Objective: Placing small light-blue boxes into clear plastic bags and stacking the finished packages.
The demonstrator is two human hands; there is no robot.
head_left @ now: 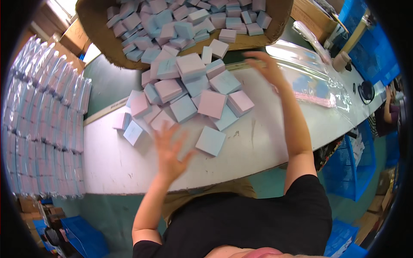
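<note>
A loose heap of small pink and pale blue boxes (pixel 183 108) spills from a large tipped cardboard carton (pixel 124 63) onto the white table (pixel 116 172). My left hand (pixel 171 150), a little blurred, hovers by the heap's near edge with fingers spread and nothing in them. Just to its right lies a single pale blue box (pixel 211 140), apart from the others. My right hand (pixel 270 71) is held out beyond the heap's right side, near the carton's front edge. Its fingers are apart and it holds nothing.
Stacked plastic-wrapped packs of boxes (pixel 45 124) rise along the left table side. Clear plastic bags (pixel 312 84) lie on the right. A roll of tape (pixel 366 91) sits near the right edge. Blue crates (pixel 350 163) stand below. Another person (pixel 387 109) is at far right.
</note>
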